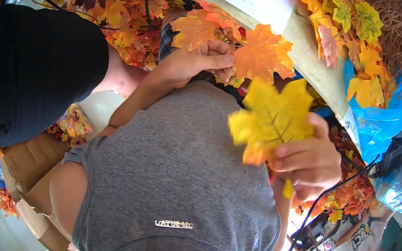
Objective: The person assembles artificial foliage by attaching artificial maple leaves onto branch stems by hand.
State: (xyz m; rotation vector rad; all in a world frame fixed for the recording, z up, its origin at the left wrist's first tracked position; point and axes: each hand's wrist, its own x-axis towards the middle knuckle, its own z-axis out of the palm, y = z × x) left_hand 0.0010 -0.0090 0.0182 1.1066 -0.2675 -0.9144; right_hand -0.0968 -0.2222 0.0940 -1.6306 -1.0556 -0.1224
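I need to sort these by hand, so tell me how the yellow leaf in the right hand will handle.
The yellow leaf looks thin and flat, so probably very light and floppy at its lobes. The right hand pinches it low near the stem, and it fans out upright, suggesting some stiffness there. Its matte surface seems unlikely to slip.

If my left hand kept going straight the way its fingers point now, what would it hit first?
Probably the orange leaf: the left hand has its fingertips pointing right, already at that leaf's edge. Depth is hard to judge, so they may already be touching it.
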